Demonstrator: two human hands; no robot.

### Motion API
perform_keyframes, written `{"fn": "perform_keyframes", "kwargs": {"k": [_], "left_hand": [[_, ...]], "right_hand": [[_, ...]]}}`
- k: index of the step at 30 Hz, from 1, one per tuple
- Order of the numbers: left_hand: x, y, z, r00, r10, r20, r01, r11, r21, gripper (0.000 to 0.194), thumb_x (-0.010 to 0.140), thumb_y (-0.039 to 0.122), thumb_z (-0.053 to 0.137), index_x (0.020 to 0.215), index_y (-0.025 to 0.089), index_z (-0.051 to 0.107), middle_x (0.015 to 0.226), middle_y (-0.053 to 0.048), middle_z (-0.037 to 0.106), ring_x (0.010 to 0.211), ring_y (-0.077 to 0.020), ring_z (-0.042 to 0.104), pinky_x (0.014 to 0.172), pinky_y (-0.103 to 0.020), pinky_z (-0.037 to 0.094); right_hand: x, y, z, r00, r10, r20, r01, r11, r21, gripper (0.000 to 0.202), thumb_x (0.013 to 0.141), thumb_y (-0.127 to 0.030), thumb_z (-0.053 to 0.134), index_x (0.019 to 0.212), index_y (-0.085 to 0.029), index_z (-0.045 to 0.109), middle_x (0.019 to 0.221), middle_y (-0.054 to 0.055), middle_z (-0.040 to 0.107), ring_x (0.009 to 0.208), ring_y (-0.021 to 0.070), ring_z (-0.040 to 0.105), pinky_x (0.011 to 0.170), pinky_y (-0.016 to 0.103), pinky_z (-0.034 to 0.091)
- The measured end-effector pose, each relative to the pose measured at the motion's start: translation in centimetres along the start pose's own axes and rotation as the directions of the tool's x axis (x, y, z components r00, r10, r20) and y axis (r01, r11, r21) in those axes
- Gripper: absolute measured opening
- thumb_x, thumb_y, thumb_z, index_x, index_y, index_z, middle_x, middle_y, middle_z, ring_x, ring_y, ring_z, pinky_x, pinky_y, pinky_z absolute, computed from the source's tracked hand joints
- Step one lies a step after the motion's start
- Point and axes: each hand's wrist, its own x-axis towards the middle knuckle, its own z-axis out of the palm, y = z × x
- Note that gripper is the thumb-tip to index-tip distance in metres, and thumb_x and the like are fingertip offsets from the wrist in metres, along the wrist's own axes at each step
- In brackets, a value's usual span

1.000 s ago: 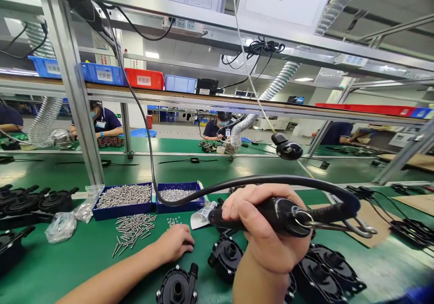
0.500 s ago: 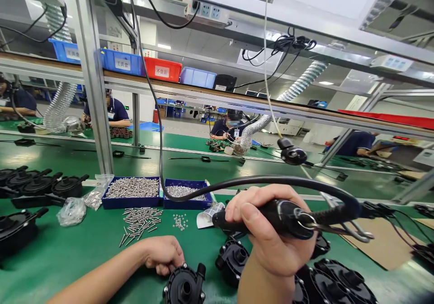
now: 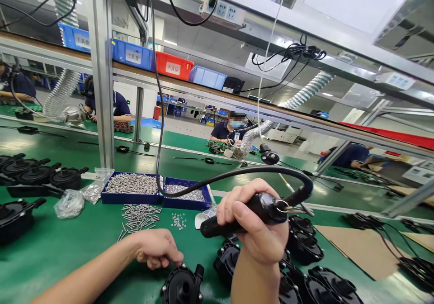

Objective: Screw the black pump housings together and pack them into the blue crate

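R hand (image 3: 257,222) is wrapped firmly round a corded black tool (image 3: 212,228), held up off the bench (image 3: 84,258); its bit isn't visible. L hand (image 3: 159,249) is curled, thumb & index drawn together at the rim of the nearest black pump (image 3: 183,286), beside a metal fastener (image 3: 183,265); can't tell if it pinches anything. Pump sits bottom ctr, front of the bench, partly cut off by the frame edge. Loose screws (image 3: 140,216) & nuts (image 3: 178,221) lie just beyond L hand. Step in hand is prob. seating small hardware at the rim. Next move prob. calls for L fingertips steadying the pump, tool lined up w/ a fastener.
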Motion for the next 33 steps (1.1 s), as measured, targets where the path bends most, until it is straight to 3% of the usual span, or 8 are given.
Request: {"fn": "perform_keyframes", "kwargs": {"k": [5,10,18,23,26,33], "left_hand": [[-0.5,-0.2,0.4,0.999,0.033,-0.021,-0.032,0.999,0.029,0.074,0.031,0.073,0.103,0.073,0.018,0.074,0.046,0.007,0.048,0.034,-0.0076,0.034,0.03,-0.022,0.02],[-0.3,-1.3,0.4,0.997,0.055,-0.053,-0.053,0.998,0.039,0.071,0.037,0.065,0.105,0.085,0.019,0.082,0.048,0.006,0.054,0.036,-0.0092,0.037,0.03,-0.022,0.02],[1.2,-1.8,0.7,0.999,-0.003,-0.042,0.002,1.0,-0.028,0.065,0.029,0.053,0.107,0.074,0.023,0.07,0.044,0.006,0.052,0.033,-0.0098,0.034,0.028,-0.02,0.022],[1.9,-1.6,0.5,0.998,-0.044,0.037,0.044,0.999,-0.016,0.059,0.036,0.044,0.106,0.075,0.024,0.067,0.046,0.008,0.049,0.034,-0.0082,0.033,0.032,-0.017,0.018],[1.6,-1.4,0.1,0.999,-0.036,0.037,0.036,0.999,-0.003,0.059,0.034,0.044,0.105,0.072,0.024,0.065,0.045,0.008,0.048,0.034,-0.0072,0.031,0.033,-0.017,0.017],[-0.8,-1.4,-2.6,0.995,0.031,-0.097,-0.029,0.999,0.023,0.059,0.043,0.057,0.1,0.063,0.023,0.056,0.043,0.009,0.041,0.033,-0.0066,0.028,0.032,-0.021,0.016]], "right_hand": [[0.1,0.3,0.1,0.999,0.012,0.031,-0.012,1.0,0.019,0.015,0.092,-0.023,0.08,0.089,-0.02,0.066,0.064,-0.002,0.065,0.05,0.0159,0.066,0.048,0.027,0.057],[0.1,0.2,0.1,0.999,0.008,0.036,-0.008,1.0,0.006,0.013,0.092,-0.022,0.079,0.089,-0.021,0.067,0.063,-0.002,0.066,0.05,0.0165,0.066,0.049,0.028,0.058],[0.0,0.4,0.1,0.999,0.02,0.032,-0.02,1.0,0.01,0.013,0.092,-0.02,0.08,0.089,-0.02,0.067,0.065,-0.002,0.067,0.052,0.0162,0.068,0.051,0.027,0.058],[0.3,1.5,0.1,0.994,0.061,0.086,-0.067,0.995,0.07,0.017,0.092,-0.024,0.081,0.089,-0.02,0.064,0.065,-0.003,0.065,0.05,0.0155,0.066,0.049,0.026,0.056],[0.4,2.5,0.3,0.983,0.106,0.148,-0.128,0.981,0.147,0.023,0.092,-0.028,0.081,0.087,-0.021,0.06,0.062,-0.004,0.063,0.046,0.0147,0.062,0.046,0.025,0.054],[0.0,4.8,2.1,0.956,0.209,0.207,-0.254,0.941,0.224,0.029,0.091,-0.032,0.083,0.087,-0.022,0.055,0.06,-0.005,0.064,0.045,0.0153,0.063,0.047,0.027,0.054]]}}
